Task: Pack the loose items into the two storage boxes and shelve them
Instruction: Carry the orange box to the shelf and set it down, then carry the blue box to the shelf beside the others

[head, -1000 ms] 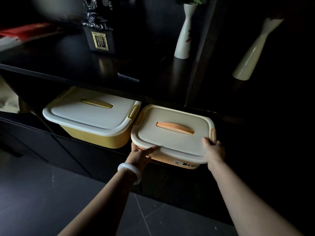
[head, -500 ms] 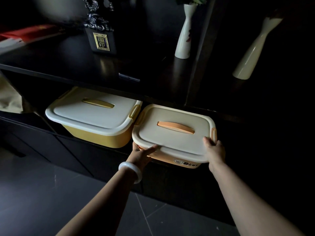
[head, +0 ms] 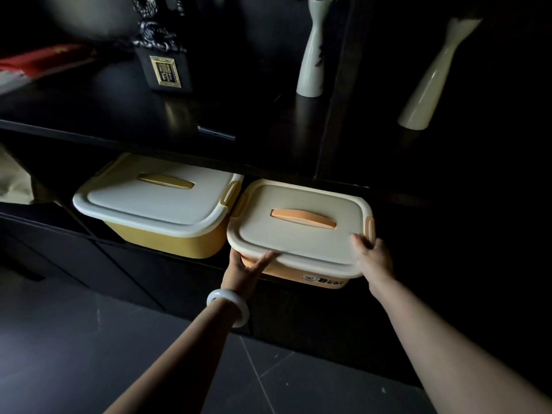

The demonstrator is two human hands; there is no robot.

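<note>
While hands [head: 310, 261] grip orange box [head: 298, 231], front overhangs shelf.

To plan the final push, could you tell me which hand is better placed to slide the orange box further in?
Probably the left hand: it grips the orange plastic box's protruding front corner.

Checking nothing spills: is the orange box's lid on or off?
On. The cream lid sits flat over the orange plastic storage box, its rim covering the top.

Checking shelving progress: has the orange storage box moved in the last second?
No visible move. The orange storage box keeps the same narrow gap to the yellow storage box and the same tuck under the upper shelf edge.
</note>
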